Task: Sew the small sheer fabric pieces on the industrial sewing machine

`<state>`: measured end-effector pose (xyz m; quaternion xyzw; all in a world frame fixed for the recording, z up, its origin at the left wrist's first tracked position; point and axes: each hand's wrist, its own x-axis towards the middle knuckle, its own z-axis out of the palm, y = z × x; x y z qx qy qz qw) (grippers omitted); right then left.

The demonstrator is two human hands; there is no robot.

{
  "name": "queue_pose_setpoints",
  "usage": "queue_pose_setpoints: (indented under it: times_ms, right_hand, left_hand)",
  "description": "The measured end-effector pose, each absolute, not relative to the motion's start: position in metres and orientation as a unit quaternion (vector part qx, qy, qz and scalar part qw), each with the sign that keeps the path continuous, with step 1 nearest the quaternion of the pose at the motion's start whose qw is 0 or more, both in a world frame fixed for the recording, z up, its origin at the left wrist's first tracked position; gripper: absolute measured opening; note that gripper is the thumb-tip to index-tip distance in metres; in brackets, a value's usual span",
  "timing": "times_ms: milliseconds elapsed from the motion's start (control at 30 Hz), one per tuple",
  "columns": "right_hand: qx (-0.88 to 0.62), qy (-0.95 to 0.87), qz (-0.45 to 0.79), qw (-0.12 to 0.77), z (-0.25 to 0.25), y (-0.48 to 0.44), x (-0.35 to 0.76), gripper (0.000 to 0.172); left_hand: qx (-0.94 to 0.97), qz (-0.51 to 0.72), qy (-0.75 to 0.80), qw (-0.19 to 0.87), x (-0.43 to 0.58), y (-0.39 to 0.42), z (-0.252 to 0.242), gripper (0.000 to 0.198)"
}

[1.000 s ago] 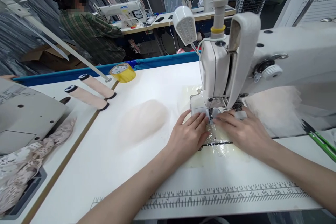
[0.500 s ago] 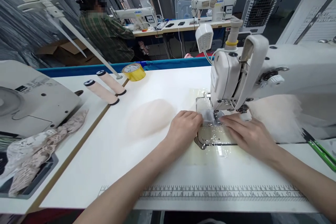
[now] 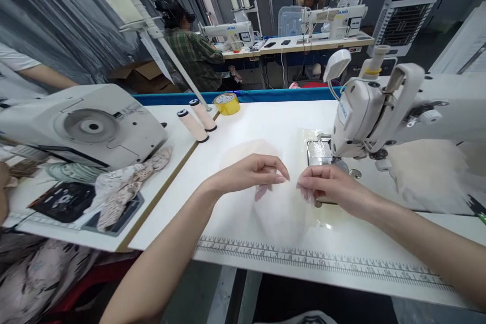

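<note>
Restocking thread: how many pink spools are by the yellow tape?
2: the front pink spool, nearer the camera, and the rear pink spool just behind it, closer to the yellow tape.

Two bare hands, two bare forearms
The left hand (image 3: 252, 172) and the right hand (image 3: 330, 190) are uncovered and slender-fingered; behind each grip the wrist carries on into smooth, unsleeved arm, the left forearm (image 3: 167, 248) and the right forearm (image 3: 425, 240) bare to the edge of view.

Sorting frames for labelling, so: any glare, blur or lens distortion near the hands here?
Head view throughout: glare glints off the clear film below the right hand; the sheer fabric pinched between it and the left hand looks faint, smeared; forearms swell toward the lower corners, likely wide-angle stretch.
</note>
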<state>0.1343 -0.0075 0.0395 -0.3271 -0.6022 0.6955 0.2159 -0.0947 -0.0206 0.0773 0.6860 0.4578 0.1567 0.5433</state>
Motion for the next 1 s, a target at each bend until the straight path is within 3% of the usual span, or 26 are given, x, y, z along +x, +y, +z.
queue_pose_setpoints:
  times_ms: [167,333,467,633,767,1000]
  right_hand:
    - [-0.338,-0.608,0.672,0.255,0.048,-0.003,0.105,0.016]
    - [-0.342,-0.632,0.63,0.295,0.048,0.012,0.08,0.018]
    - [-0.379,-0.667,0.547,0.335,0.033,0.041,0.06,0.021]
    - [-0.418,-0.693,0.493,0.32,0.01,0.07,0.047,0.014]
    - [-0.433,-0.736,0.433,0.288,0.005,0.074,0.046,0.009]
    - [-0.436,-0.807,0.309,0.252,0.01,0.065,0.058,0.021]
  left_hand:
    - [0.647,0.135,0.481,0.577,-0.152,-0.037,0.072,0.02]
    - [0.616,0.306,0.517,0.509,-0.181,-0.017,0.071,0.025]
    - [0.665,0.259,0.606,0.351,-0.181,0.027,0.063,0.032]
    - [0.677,0.217,0.658,0.247,-0.181,0.061,0.034,0.029]
    - [0.681,0.198,0.694,0.126,-0.181,0.057,0.018,0.026]
    - [0.7,0.184,0.689,-0.037,-0.171,0.036,0.022,0.03]
